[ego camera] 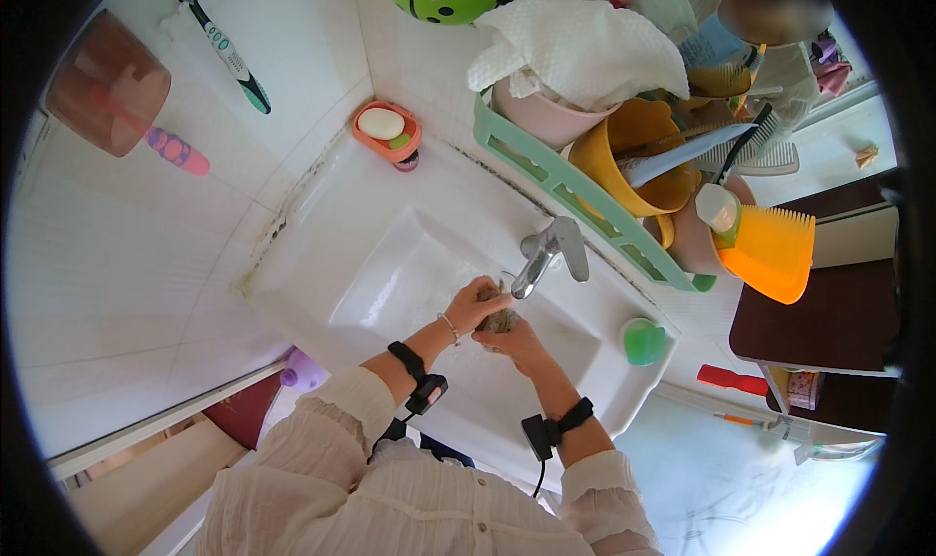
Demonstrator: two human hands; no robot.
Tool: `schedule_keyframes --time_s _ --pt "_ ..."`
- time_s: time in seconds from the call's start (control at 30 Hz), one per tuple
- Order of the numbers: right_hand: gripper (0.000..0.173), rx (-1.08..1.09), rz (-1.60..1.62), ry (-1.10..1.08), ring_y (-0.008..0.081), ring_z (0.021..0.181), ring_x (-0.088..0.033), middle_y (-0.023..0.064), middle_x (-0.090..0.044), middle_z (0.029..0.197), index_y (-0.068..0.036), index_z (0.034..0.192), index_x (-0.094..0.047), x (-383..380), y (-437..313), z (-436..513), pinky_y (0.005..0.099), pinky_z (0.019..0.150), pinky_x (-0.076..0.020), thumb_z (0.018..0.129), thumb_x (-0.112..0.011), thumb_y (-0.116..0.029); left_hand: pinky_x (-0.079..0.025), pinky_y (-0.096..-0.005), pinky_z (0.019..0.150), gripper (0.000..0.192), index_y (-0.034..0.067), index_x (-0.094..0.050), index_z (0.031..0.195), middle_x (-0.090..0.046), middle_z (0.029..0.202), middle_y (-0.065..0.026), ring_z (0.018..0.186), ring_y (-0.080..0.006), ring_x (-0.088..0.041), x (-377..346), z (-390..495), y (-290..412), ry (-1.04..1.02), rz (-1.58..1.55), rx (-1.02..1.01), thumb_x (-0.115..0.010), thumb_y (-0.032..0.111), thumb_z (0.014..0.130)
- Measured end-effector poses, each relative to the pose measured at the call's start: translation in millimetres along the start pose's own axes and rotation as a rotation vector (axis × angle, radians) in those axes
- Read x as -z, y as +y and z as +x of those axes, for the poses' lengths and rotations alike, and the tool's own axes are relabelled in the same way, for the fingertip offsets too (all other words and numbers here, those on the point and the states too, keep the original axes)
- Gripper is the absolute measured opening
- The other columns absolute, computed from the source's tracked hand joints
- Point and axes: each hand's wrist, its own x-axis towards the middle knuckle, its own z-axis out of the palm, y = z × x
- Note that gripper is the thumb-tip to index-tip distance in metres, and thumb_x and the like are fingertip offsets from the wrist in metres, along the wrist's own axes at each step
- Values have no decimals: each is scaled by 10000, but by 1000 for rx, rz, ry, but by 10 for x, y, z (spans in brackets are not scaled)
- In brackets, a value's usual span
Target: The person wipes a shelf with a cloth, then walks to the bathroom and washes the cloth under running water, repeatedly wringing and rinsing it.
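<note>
Both hands meet over the basin of a white ceramic sink (453,380), close under the spout of a chrome faucet (545,258). Between them is a brownish-grey, wet-looking wad (499,319); its exact kind cannot be told. My left hand (474,309) holds it from the left and above, with a bracelet at the wrist. My right hand (512,339) grips its lower right side. Water seems to run beside the spout's mouth onto the fingers. Each forearm wears a black strap with a small box and cable.
An orange soap dish (387,144) sits at the sink's back left corner, a green container (644,342) on its right rim. A green wall shelf (585,194) behind the faucet holds cups, combs and a white cloth (578,48). A toothbrush (223,44) hangs at the left wall.
</note>
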Motion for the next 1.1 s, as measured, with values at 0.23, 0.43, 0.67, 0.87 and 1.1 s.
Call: schedule_keyframes --time_s 0.23,0.43,0.67,0.87,1.1 --pt "578 144 -896 378 204 884 -619 83 -606 982 -17 1133 -523 -92 206 361 323 735 -502 671 -776 -255 -457 -278 657 345 31 -603 945 -621 793 -68 694 -136 -552 -135 231 -168 345 174 82 -646 348 817" --pt "536 -99 551 -184 234 1037 -565 73 -542 1151 -97 1280 -393 97 -22 126 484 875 -494 824 -661 -184 -449 -295 714 476 20 -610 985 -603 841 -56 776 -158 -549 -88 -3 -101 319 -304 258 -614 469 828" --pt "429 -237 555 -458 187 953 -612 123 -554 1200 -46 1258 -438 32 -208 -306 239 647 -518 859 -582 -105 -391 -304 958 677 59 -357 1368 -483 1258 -103 1111 -158 -482 207 -281 343 -414 -151 89 -648 357 834" --pt "302 -283 912 -513 119 756 -564 110 -591 1027 -45 1144 -516 -299 -377 -600 189 502 -394 852 -592 -59 -465 -337 875 616 52 -361 1375 -572 1117 -148 1022 -196 -557 255 -560 850 -642 -658 230 -622 213 841" --pt "189 -203 424 -139 92 577 -487 20 -543 715 -65 870 -550 -381 -332 -582 217 450 -349 765 -699 -115 -460 -235 651 277 22 -604 1117 -597 771 -31 701 -100 -564 -27 -588 993 -341 -246 76 -577 109 856"
